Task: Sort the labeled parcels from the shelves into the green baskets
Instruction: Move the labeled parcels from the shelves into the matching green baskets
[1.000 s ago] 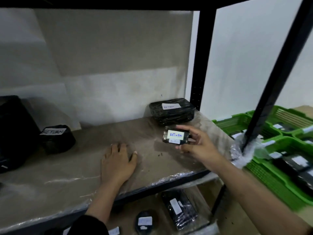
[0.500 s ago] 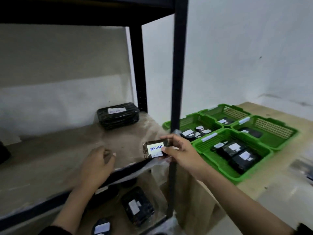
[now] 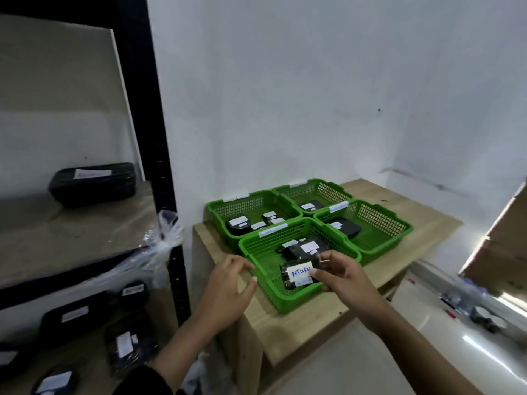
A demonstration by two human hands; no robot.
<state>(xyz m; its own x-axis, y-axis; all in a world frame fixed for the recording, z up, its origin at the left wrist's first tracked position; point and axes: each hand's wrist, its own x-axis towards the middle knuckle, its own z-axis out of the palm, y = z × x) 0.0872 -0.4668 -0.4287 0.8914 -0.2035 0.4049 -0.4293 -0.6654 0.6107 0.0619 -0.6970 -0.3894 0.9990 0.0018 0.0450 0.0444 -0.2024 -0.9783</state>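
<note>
The right hand (image 3: 346, 273) pinches the "RETURN" parcel (image 3: 298, 276) by its right end, fingers (image 3: 328, 256) curled over the top edge, long axis running left to right, and it hangs just above the floor of the nearest green basket (image 3: 273, 297), so in my judgement the drop is straight down. The left hand (image 3: 228, 292) hovers with loose fingers, holding nothing, just beside that basket's left rim. Four baskets sit in a tight block on the wooden surface (image 3: 308, 334) against the white wall, with the black shelf unit (image 3: 162, 155) and more labeled parcels to the left.
</note>
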